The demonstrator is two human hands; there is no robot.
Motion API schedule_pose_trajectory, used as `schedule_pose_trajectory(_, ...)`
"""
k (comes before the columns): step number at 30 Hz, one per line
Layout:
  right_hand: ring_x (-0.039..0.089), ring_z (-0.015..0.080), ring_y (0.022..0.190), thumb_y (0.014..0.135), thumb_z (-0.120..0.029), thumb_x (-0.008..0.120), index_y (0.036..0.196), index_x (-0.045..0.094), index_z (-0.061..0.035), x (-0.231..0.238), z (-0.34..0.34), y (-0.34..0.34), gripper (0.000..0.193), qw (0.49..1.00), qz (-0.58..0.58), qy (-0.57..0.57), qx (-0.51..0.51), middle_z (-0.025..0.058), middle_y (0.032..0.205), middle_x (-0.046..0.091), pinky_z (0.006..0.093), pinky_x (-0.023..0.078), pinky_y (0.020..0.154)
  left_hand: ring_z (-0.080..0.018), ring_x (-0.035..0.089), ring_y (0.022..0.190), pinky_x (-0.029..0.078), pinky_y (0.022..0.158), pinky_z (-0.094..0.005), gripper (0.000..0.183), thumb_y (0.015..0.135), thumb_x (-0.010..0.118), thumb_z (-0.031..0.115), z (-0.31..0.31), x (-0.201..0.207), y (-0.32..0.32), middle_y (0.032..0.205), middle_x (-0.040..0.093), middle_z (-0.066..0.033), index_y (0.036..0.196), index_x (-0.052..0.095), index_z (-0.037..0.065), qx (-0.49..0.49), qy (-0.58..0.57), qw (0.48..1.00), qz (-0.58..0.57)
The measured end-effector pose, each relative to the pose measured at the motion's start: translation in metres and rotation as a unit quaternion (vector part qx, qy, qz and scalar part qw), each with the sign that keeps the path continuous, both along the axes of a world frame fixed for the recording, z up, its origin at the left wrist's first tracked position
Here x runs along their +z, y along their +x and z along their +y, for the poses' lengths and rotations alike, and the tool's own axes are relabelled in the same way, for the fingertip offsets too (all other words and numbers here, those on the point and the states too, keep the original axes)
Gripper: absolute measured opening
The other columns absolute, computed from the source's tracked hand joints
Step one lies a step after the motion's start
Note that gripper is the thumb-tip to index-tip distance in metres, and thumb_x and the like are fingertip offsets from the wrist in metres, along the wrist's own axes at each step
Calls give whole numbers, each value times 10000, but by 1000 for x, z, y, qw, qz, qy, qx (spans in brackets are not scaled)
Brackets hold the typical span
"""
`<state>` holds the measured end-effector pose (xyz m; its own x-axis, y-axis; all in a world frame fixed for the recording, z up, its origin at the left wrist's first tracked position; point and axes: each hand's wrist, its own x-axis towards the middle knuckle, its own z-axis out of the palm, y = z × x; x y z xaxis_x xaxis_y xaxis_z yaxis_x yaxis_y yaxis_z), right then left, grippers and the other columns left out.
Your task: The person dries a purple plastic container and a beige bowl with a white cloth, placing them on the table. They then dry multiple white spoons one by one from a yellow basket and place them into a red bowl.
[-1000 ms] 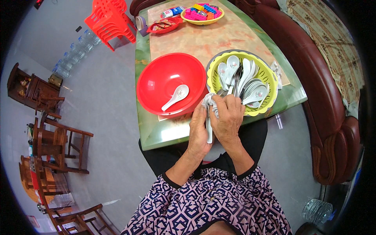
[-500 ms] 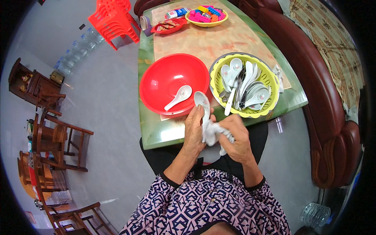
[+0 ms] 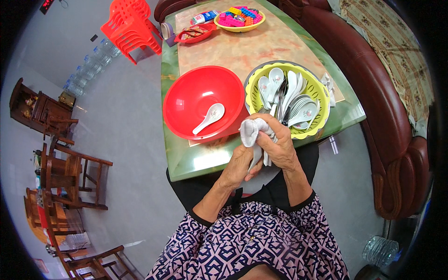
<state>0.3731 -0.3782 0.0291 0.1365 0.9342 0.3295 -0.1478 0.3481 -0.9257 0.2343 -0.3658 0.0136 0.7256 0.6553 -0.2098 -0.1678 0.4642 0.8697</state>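
A white cloth (image 3: 250,131) is bunched in my right hand (image 3: 281,148), whose fingers press it around the bowl end of a white spoon (image 3: 255,157). My left hand (image 3: 236,168) grips that spoon lower down, near its handle; the cloth and fingers hide most of it. Both hands are close together above the table's near edge. Beyond my left hand stands a red basin (image 3: 184,105) with one white floral spoon (image 3: 210,117) lying inside. To the right, a yellow-green basket (image 3: 323,105) holds several white spoons (image 3: 304,112) and some metal cutlery.
The green-edged table (image 3: 196,164) also carries a yellow bowl of colourful toy blocks (image 3: 239,29), a red dish of packets (image 3: 193,41) and a crumpled white tissue (image 3: 329,88). A brown leather sofa (image 3: 357,70) runs along the right. Red stacked chairs (image 3: 130,28) stand far left.
My right hand has moved up with the cloth from the spoon's handle to its bowl end, covering it. My left hand has slid down the spoon.
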Motion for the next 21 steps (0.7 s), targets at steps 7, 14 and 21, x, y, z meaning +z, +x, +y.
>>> schedule_pose_trajectory(7, 556, 100, 697, 876, -93, 573, 967, 607, 21, 8, 13, -5, 150, 982, -59, -74, -161, 61, 789, 621, 255, 454, 616, -89, 482, 498, 352, 442, -209, 270, 971, 424, 245, -9, 6, 10, 741, 539, -54, 1132, 423, 29, 167, -26, 985, -40)
schedule_pose_trajectory(14, 572, 231, 951, 855, -9, 536, 1087, 583, 0, -3, 18, -27, 237, 953, -234, 74, -176, 136, 1050, 584, 313, 453, 822, -86, 491, 608, 355, 488, -210, 446, 995, 363, 414, -2, 2, -11, 836, 555, -28, 1147, 531, 30, 197, 23, 980, -4)
schedule_pose_trajectory(21, 372, 391, 1293, 724, -7, 577, 1152, 614, -71, -21, -3, -50, 435, 871, -415, 217, -145, 150, 1322, 493, 467, 299, 1055, -176, 543, 1096, 436, 922, -323, 673, 952, 234, 603, 11, 8, -18, 1205, 567, -71, 1274, 480, 65, 316, -58, 937, -137)
